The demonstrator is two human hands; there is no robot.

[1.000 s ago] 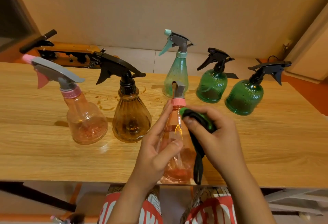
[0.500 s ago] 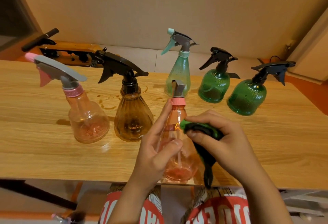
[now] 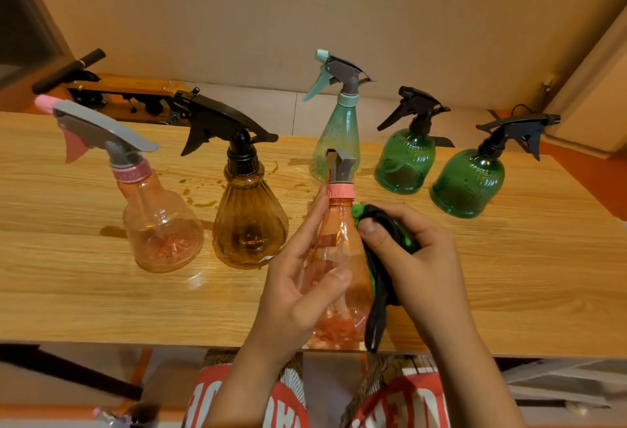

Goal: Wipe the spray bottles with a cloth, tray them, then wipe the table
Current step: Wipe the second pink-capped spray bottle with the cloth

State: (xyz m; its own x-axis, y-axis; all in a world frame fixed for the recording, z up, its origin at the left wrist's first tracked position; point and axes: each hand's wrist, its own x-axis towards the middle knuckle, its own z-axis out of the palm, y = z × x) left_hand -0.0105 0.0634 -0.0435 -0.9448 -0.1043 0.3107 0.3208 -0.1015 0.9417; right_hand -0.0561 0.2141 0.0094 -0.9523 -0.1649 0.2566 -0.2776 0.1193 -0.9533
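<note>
Six plastic spray bottles are in view on a light wooden table (image 3: 68, 292). Nearest the front edge, a translucent orange-pink bottle (image 3: 334, 244) with a pink collar and a grey trigger head is upright between the two hands; whether its base rests on the table cannot be told. The left hand (image 3: 298, 295) grips the bottle's body, fingers behind it and thumb curled across the front. The right hand (image 3: 420, 258) pinches a bunched black-and-green cloth (image 3: 385, 234) and presses it against the bottle's right shoulder, just below the collar. A loose tail of the cloth hangs down the bottle's right side to the table edge.

Behind and to the left stand a clear pink round bottle (image 3: 159, 227) with a grey-and-pink trigger and, just beside it, an amber ribbed bottle (image 3: 249, 227) with a black trigger. Farther back stand a pale teal conical bottle (image 3: 336, 142), a dark green domed bottle (image 3: 405, 162) and a second green domed bottle (image 3: 468, 186). Brown liquid spots (image 3: 203, 203) mark the table around the amber ribbed bottle.
</note>
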